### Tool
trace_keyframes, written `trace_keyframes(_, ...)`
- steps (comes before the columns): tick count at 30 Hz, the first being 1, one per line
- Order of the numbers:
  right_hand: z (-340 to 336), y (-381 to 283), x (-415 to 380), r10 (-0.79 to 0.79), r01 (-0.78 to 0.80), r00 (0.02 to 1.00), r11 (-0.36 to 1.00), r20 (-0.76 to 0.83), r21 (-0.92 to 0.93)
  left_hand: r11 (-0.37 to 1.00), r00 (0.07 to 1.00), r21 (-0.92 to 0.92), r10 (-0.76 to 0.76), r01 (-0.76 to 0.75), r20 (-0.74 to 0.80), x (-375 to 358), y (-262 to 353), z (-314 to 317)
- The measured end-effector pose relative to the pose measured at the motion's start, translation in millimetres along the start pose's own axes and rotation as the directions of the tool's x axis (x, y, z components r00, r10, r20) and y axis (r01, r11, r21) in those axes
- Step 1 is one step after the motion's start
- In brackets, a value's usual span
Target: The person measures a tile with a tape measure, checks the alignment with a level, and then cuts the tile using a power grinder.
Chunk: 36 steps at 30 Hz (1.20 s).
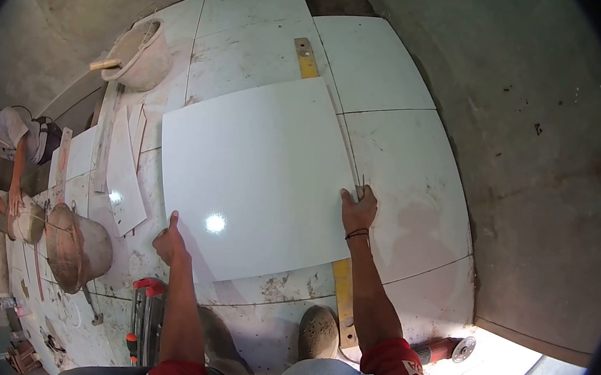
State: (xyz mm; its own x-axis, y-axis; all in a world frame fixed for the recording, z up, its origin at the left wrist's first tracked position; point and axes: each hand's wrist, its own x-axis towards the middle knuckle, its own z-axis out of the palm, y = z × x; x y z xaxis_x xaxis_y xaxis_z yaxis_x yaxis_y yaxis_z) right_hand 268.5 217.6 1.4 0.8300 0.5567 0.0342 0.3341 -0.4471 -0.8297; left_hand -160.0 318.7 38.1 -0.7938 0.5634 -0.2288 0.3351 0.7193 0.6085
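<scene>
A large glossy white tile (258,176) lies at a slight tilt in front of me, above the tiled floor. My left hand (172,242) is closed on its lower left edge, thumb on top. At the right edge, my right hand (359,212) is closed on the tile too; a thin, pointed item (361,182) sticks up from its fingers, too small to name. A yellow spirit level (344,300) runs under the tile, its middle hidden, with its far end showing beyond the top edge.
An angle grinder (447,351) lies by my right arm. On the left are a tile cutter (147,321), a mortar bucket (92,250), narrow tile offcuts (124,173) and a farther bucket (141,61). Another person (16,143) bends over at far left. Walls (536,176) bound the right side.
</scene>
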Motion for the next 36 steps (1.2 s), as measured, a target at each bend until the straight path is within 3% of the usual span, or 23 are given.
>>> trace_keyframes(7,-10.5,6.5,-5.7,0.068,-0.067,0.997,0.998,0.042,-0.008,0.999,1.0,0.044,0.022,-0.022,0.012,-8.7,5.5,6.3)
trace_keyframes(12,-10.4,11.0,-8.2,0.028,-0.027,0.998,0.999,-0.052,0.026,0.999,0.999,0.047,0.012,-0.013,0.032,-5.7,-8.6,18.3)
trace_keyframes(18,-21.1,5.3,-14.6,0.005,-0.004,1.0,0.999,-0.03,0.035,0.997,0.991,0.051,0.05,-0.057,0.122,-7.7,-9.1,16.2)
trace_keyframes(20,-24.7,6.4,-14.7,0.037,-0.037,0.999,0.999,-0.015,0.035,0.988,0.988,0.01,0.155,-0.155,-0.015,-6.9,-16.8,23.5)
trace_keyframes(24,-28.3,14.0,-18.6,0.059,-0.055,0.998,0.993,-0.028,0.108,0.992,0.992,0.019,0.126,-0.127,0.031,-3.4,-19.3,24.5)
trace_keyframes(27,-36.4,16.3,-31.4,0.082,-0.076,0.996,0.989,-0.042,0.124,0.985,0.986,-0.08,0.157,-0.153,0.053,9.9,-27.9,38.2)
trace_keyframes(31,-39.2,19.1,-29.0,0.032,-0.031,0.999,0.999,-0.043,0.038,0.947,0.95,0.076,0.309,-0.312,0.053,4.5,-26.7,40.1)
trace_keyframes(36,-42.6,22.4,-21.0,0.149,-0.15,0.989,0.977,0.016,0.149,0.883,0.909,0.216,0.407,-0.417,0.09,-1.2,-20.4,28.4)
